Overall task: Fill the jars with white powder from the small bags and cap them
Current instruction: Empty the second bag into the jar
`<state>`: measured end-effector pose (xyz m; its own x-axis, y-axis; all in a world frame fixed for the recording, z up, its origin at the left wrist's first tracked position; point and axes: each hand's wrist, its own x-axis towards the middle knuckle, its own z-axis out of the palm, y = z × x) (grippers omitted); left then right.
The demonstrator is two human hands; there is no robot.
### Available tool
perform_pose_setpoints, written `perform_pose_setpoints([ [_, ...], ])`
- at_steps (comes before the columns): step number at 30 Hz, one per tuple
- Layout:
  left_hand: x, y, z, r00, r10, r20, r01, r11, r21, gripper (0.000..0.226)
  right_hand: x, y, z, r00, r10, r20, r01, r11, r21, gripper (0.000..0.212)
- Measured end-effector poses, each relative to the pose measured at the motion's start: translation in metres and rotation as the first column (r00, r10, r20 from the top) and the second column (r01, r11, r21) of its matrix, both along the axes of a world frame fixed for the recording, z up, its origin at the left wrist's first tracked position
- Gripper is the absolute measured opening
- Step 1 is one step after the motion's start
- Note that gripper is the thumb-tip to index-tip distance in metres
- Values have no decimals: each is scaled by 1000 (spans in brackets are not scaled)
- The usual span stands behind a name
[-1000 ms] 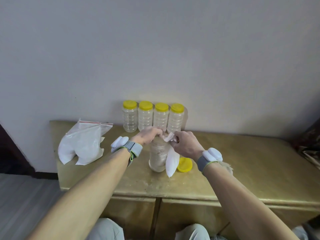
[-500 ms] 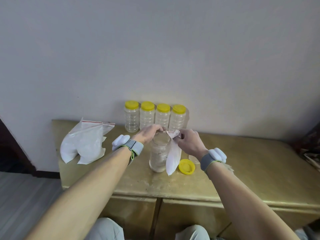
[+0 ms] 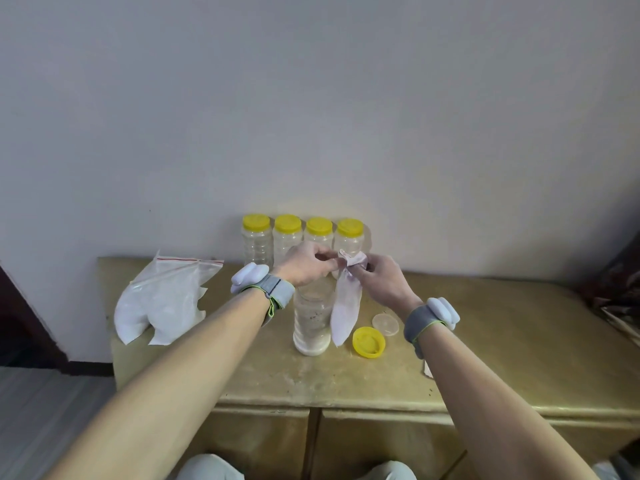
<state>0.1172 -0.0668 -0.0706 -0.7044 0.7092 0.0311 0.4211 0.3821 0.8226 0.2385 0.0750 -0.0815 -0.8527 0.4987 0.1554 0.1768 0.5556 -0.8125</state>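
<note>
Above the open jar (image 3: pixel 311 320), left grip (image 3: pixel 304 268) and right grip (image 3: pixel 381 282) pinch one small bag (image 3: pixel 346 306).
Well left of the left grip a large powder bag (image 3: pixel 162 299) lies on the table (image 3: pixel 485 341); behind both grips stand four capped jars (image 3: pixel 287 237). The small bag hangs down against the open jar's right side. Below the right grip lie a yellow lid (image 3: pixel 369 342) and a clear disc (image 3: pixel 385 324).
</note>
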Motion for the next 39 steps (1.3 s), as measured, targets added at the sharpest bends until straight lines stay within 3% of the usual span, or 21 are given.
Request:
perform_pose_setpoints([
  [5,3,14,6,992,53,-118,-50,998,29,29,-2,12,3,999,-16,-33,14,998,-69,44],
  [13,-2,38,9,972,171,-164,-159,984,82,22,-14,41,4,987,-148,-68,144,988,-59,25],
  [22,-13,62,-9,928,137,-345,-212,958,-191,28,-37,62,-34,976,-216,10,216,973,-76,19],
  [26,-17,64,-23,953,41,-300,-149,926,-347,25,-37,62,-56,974,-197,111,205,976,-68,23],
  [33,-21,66,-23,974,1,-227,-96,909,-406,9,-35,63,-57,976,-177,126,187,979,-76,12],
  [39,-21,60,-21,981,14,-192,-91,912,-399,31,-24,68,-58,981,-164,100,181,963,-199,32],
])
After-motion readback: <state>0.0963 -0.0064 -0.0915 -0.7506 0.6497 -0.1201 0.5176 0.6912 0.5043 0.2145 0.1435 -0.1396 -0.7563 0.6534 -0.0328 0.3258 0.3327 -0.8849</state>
